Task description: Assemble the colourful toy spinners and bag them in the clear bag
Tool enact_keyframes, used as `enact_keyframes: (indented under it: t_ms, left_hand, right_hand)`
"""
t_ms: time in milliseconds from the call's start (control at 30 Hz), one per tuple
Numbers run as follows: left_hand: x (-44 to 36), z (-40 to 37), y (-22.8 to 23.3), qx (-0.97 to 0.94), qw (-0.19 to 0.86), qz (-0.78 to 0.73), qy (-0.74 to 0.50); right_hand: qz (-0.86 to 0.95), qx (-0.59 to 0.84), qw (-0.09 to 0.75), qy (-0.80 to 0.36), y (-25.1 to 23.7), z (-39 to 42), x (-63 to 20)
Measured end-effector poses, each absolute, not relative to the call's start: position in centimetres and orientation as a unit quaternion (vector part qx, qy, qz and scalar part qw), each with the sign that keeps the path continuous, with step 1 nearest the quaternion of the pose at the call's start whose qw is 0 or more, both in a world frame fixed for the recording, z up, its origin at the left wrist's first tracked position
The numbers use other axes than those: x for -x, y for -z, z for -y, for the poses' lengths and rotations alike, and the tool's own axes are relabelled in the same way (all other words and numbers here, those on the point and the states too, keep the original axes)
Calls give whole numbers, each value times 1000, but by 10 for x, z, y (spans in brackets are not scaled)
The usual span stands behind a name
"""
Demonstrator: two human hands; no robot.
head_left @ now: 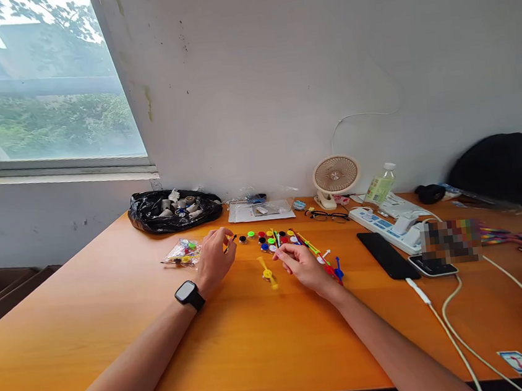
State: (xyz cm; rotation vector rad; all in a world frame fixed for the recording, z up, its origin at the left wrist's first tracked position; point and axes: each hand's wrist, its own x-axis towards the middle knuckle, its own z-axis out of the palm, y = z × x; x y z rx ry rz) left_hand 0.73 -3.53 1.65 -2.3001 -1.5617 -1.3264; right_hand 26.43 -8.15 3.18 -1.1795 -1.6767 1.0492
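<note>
My left hand (212,259) has its grip pinched shut on a small dark, thin stick piece (231,242), the fingertips curled in around it just above the orange wooden tabletop (116,323). A black smartwatch (189,295) sits on that wrist. My right hand (302,264) is loosely curled with nothing clearly in its grip (I cannot tell whether the fingertips touch anything).

Between the two grips lies a yellow plastic stick with a round hub (267,273), blurred, a little nearer to the right hand. Just beyond both grips runs a scatter of small round plastic caps in red, green, black, blue and yellow (270,239). Tucked just past the right hand are thin coloured plastic rods, red, yellow and blue (326,262). To the outer side of the left grip lies a clear plastic bag of coloured bits (183,251), and further beyond it a black plastic bag of pale spools (173,209).

Well out past the right grip I see a black phone lying flat (387,255), a white power strip (388,229), black-framed glasses (327,215) and a small beige desk fan (336,178).
</note>
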Motion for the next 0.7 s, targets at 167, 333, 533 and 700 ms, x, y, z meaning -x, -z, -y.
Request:
enact_keyframes:
  t_ms: [167, 333, 533, 700]
  left_hand:
    - [-9, 35, -13, 743, -18, 478, 468]
    - [-11, 36, -12, 756, -34, 457, 468]
    - [-11, 35, -8, 779, -63, 428, 454]
    - [-11, 32, -2, 794, -97, 415, 434]
  right_hand:
    - [671, 470, 399, -413, -32, 82, -264]
    - [678, 472, 394, -404, -31, 81, -264]
    - [675, 474, 390, -410, -31, 82, -263]
    - [683, 476, 389, -394, -31, 82, -262]
